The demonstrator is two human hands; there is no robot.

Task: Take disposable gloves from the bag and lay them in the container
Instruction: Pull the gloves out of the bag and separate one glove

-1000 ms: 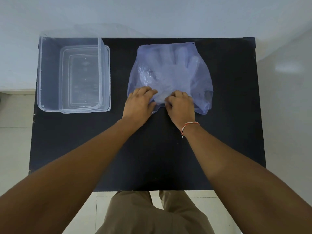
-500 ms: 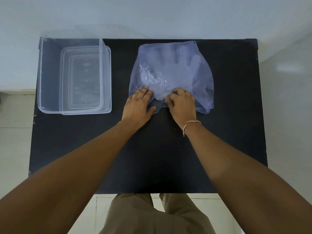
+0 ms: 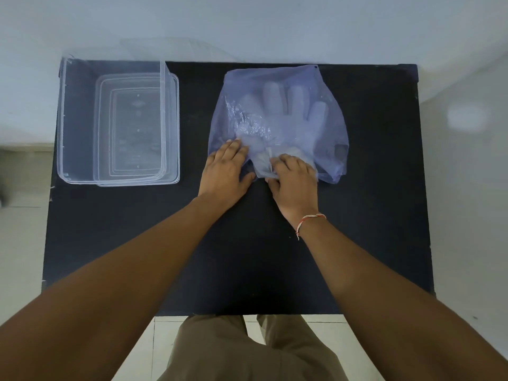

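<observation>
On the bench, right of centre: bag (image 3: 277, 119), thin bluish see-through plastic, lying flat, mouth toward the near side.
Gloves (image 3: 286, 116): pale stack inside the bag, finger shapes pointing to the far edge, cuffs at the bag's mouth; a crumpled whitish bit of glove (image 3: 264, 163) poking out at the near opening between the two hands.
Left hand (image 3: 226, 171): palm down, fingers stretched and close together, pressing flat on the near-left corner of the bag; nothing gripped, only pinning the plastic to the bench.
Right hand (image 3: 294, 180): knuckles up, fingers curled under at the bag's mouth, pinching the whitish glove edge at its fingertips; thumb tucked at the near side, how much is caught hard to tell.
Wristband (image 3: 310, 220): thin red-and-white thread round the right wrist.
Container (image 3: 61, 119): clear rectangular plastic tub, far-left part of the bench, well apart from the bag, upright, no gloves inside.
Lid (image 3: 174, 127): clear, flat, seen through and beside the container's right side, right rim jutting past the tub wall.
Bench (image 3: 247, 257): black matt top, carrying bag, container and lid.
Below the near edge: brownish trousers (image 3: 247, 350), pale tiled floor (image 3: 19, 243).
</observation>
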